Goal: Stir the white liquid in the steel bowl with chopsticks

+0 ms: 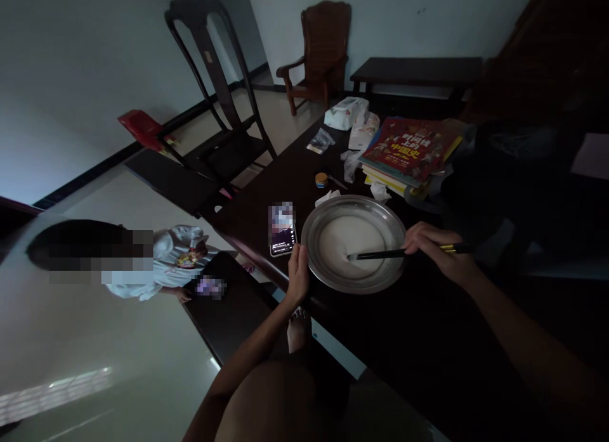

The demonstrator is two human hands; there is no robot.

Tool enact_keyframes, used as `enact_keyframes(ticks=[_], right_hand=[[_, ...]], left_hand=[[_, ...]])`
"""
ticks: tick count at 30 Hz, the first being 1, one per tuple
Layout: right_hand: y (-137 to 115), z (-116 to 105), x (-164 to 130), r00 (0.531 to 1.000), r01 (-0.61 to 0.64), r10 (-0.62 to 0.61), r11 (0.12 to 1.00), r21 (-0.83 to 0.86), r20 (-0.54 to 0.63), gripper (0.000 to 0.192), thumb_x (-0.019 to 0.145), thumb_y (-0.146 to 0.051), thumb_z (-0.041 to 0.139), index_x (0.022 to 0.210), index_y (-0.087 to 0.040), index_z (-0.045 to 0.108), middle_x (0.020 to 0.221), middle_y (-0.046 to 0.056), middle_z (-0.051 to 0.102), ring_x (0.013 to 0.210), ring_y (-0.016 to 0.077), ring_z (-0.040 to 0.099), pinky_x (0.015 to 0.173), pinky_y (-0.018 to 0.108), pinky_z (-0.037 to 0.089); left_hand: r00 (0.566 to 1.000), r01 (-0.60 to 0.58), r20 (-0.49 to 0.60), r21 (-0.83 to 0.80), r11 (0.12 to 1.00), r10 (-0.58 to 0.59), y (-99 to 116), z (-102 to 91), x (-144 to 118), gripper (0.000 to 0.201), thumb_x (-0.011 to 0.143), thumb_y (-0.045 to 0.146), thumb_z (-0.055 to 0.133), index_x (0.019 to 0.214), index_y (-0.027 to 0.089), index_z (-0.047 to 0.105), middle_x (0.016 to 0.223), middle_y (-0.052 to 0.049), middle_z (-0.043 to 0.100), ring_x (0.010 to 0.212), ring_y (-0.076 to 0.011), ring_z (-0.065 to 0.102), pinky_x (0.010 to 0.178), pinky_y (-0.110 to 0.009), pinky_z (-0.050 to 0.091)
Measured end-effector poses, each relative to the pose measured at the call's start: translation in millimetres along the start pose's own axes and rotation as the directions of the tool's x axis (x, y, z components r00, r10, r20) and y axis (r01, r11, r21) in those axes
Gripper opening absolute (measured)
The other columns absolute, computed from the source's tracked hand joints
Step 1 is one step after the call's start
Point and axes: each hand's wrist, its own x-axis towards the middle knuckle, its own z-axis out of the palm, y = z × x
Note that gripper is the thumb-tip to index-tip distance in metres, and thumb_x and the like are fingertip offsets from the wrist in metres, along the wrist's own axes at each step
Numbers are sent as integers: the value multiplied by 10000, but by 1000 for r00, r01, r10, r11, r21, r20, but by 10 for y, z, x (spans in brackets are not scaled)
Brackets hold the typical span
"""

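Observation:
A wide metal basin [323, 278] holding a whitish liquid [335, 239] sits on the dark table. At its left rim is my left hand [298, 274], fingers pressed along the side of the basin. My right hand [435, 248] is closed around black chopsticks [380, 254] with gold bands near the upper end. Their tips dip into the liquid around the basin's middle. A lit phone [282, 233] lies on the table just left of the basin, close to my left fingertips.
Behind the basin are a small round tin [321, 179], crumpled tissue [380, 191], plastic bags [364, 130] and stacked books [412, 150]. Another person [166, 261] is at a dark bench [233, 309] on the left, beside a second screen. A tall chair [223, 144] stands past the table's left edge.

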Motion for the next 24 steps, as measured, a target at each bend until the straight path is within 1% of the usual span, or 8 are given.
enact_keyframes(ticks=[3, 5, 8, 13, 15, 18, 22, 24], right_hand=[[-2, 26, -4, 998, 7, -6, 1000, -27, 59, 225, 933, -298, 582, 773, -258, 735, 827, 35, 714, 853, 208, 654, 809, 381, 512], [12, 27, -2, 1000, 6, -6, 999, -45, 5, 207, 931, -280, 588, 789, -258, 737, 842, 37, 711, 871, 205, 650, 822, 376, 505], [30, 6, 2, 999, 2, -3, 1000, -20, -49, 275, 959, -268, 536, 759, -253, 723, 786, 38, 682, 830, 193, 631, 777, 357, 500], [35, 20, 0, 997, 40, -39, 999, -17, 66, 227, 943, -263, 567, 785, -253, 729, 830, 39, 698, 866, 204, 639, 804, 371, 507], [40, 14, 5, 998, 52, -51, 998, -38, 28, 212, 938, -254, 574, 796, -257, 732, 850, 39, 704, 890, 209, 638, 827, 379, 506], [36, -10, 15, 998, 54, -54, 998, -15, -30, 281, 958, -257, 534, 748, -259, 721, 780, 34, 687, 839, 201, 632, 785, 368, 509], [17, 11, 22, 997, 51, -50, 998, -22, 58, 257, 946, -280, 557, 759, -259, 732, 798, 36, 707, 856, 213, 647, 793, 380, 513], [20, 20, 24, 998, 44, -41, 997, -58, 50, 211, 932, -280, 584, 788, -258, 738, 847, 41, 720, 887, 219, 649, 820, 390, 509]], left_hand=[[1000, -6, 2, -3, 1000, 6, 18, -4, -4, 550, 877, 717, 422, 780, 197, 574, 772, -29, 565, 763, -174, 572, 719, -322, 520], [1000, -8, -1, -3, 1000, 8, 26, -6, -7, 556, 867, 728, 427, 766, 199, 567, 758, -24, 556, 745, -169, 565, 700, -314, 516], [999, 28, -18, 8, 1000, -28, 33, -5, -14, 571, 857, 738, 431, 750, 193, 562, 751, -20, 556, 746, -160, 563, 700, -294, 513], [998, 63, -20, 12, 998, -63, 49, 0, -22, 572, 852, 742, 427, 770, 193, 567, 784, -23, 565, 780, -158, 560, 745, -272, 502], [997, 71, -16, 6, 997, -70, 53, 0, -20, 562, 852, 737, 432, 784, 195, 566, 795, -22, 566, 790, -157, 556, 758, -268, 497], [998, 63, -10, -8, 998, -63, 45, 0, -12, 561, 853, 732, 435, 798, 191, 571, 799, -17, 568, 796, -155, 557, 774, -272, 498], [997, 70, -19, -6, 998, -70, 31, 2, -9, 579, 843, 740, 440, 806, 184, 596, 812, -35, 594, 826, -171, 586, 787, -287, 512], [996, 91, -25, 0, 996, -91, 28, 4, -13, 583, 841, 742, 439, 817, 185, 608, 830, -47, 605, 856, -182, 597, 806, -296, 513]])
